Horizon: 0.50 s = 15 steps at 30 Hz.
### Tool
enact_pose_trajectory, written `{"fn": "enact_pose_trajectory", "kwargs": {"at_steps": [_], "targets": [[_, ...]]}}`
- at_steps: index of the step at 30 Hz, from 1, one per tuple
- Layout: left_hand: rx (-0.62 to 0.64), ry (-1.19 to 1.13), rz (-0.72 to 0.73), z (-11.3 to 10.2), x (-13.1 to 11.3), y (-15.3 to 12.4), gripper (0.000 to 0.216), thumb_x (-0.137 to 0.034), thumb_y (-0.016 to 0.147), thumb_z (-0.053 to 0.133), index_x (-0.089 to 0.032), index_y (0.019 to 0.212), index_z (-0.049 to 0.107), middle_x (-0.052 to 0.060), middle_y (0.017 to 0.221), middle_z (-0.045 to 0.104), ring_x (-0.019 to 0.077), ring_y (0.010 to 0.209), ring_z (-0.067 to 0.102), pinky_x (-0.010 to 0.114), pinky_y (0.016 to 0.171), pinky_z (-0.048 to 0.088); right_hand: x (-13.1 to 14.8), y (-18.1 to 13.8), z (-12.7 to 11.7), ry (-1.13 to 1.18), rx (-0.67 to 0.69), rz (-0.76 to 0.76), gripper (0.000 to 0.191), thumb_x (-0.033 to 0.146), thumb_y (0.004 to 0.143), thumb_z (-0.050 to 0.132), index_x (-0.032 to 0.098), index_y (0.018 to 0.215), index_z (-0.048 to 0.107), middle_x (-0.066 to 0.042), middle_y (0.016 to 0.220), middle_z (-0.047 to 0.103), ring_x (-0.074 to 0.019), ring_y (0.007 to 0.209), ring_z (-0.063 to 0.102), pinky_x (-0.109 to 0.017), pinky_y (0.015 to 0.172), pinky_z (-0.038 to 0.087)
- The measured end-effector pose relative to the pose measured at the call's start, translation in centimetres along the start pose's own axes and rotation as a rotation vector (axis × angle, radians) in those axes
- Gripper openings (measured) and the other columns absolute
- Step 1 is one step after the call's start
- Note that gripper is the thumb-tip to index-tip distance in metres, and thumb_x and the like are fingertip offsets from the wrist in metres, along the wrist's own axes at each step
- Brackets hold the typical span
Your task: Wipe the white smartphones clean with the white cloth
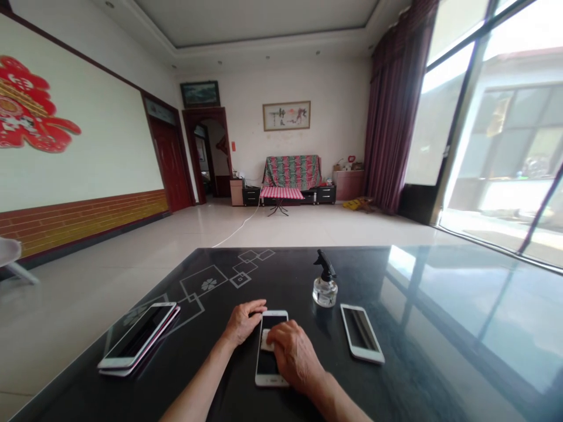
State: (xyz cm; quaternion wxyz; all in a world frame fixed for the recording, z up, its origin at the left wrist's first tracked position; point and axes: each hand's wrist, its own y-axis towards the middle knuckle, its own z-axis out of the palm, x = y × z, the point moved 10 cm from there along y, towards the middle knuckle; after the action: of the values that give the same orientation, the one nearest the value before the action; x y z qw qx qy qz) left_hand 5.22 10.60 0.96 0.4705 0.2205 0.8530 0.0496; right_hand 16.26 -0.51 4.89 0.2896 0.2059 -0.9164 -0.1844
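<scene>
A white smartphone with a dark screen lies flat on the black table, its long side pointing away from me. My left hand is at its upper left corner, thumb along the side edge and fingers reaching past the top edge, steadying it. Pressed on the screen is a small folded white wipe, with the fingers of my right hand closed on it. That hand covers the phone's right side. Beyond it stands a clear spray bottle with a black trigger head, upright and partly filled with liquid.
Another white smartphone lies to the right. On the left, stacked phones rest near the edge of the glossy black table. Across the tiled floor is a small table with a striped cloth; tall windows are at right.
</scene>
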Motion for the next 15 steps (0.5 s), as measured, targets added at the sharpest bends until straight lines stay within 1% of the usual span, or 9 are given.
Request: {"fn": "enact_pose_trajectory", "kwargs": {"at_steps": [5,8,11,15], "targets": [[0.006,-0.007,0.005,0.0,0.1,-0.1,0.042,-0.018,0.073,0.052,-0.018,0.113,0.065,0.001,0.101,0.073,0.0186,0.098,0.068,0.029,0.092,0.050,1.4,-2.5,0.0,0.090,0.065,-0.038,0.026,0.008,0.075,0.045,0.022,0.083,0.066,0.000,0.088,0.067,-0.0158,0.087,0.054,-0.025,0.081,0.037],[0.007,-0.002,0.005,-0.1,-0.1,-0.2,0.041,-0.018,0.073,0.052,-0.018,0.112,0.065,0.002,0.101,0.073,0.0194,0.098,0.068,0.030,0.092,0.050,1.6,-3.0,0.2,0.143,0.083,-0.074,0.027,0.007,0.070,0.047,0.022,0.083,0.065,0.000,0.090,0.067,-0.0163,0.086,0.054,-0.025,0.081,0.037],[0.006,0.003,0.000,-0.1,-0.3,-0.2,0.040,-0.019,0.073,0.053,-0.018,0.112,0.066,0.002,0.101,0.074,0.0202,0.098,0.068,0.031,0.093,0.050,1.3,-2.4,0.4,0.158,0.075,-0.076,0.027,0.008,0.069,0.047,0.022,0.081,0.066,0.000,0.089,0.067,-0.0162,0.086,0.055,-0.025,0.081,0.037],[0.004,-0.006,0.003,-0.1,-0.2,-0.2,0.040,-0.019,0.073,0.053,-0.019,0.112,0.066,0.002,0.101,0.073,0.0204,0.100,0.067,0.031,0.095,0.049,0.0,-0.4,0.6,0.080,0.042,-0.018,0.025,0.009,0.072,0.045,0.021,0.077,0.066,-0.001,0.084,0.068,-0.0158,0.084,0.056,-0.025,0.081,0.037]]}}
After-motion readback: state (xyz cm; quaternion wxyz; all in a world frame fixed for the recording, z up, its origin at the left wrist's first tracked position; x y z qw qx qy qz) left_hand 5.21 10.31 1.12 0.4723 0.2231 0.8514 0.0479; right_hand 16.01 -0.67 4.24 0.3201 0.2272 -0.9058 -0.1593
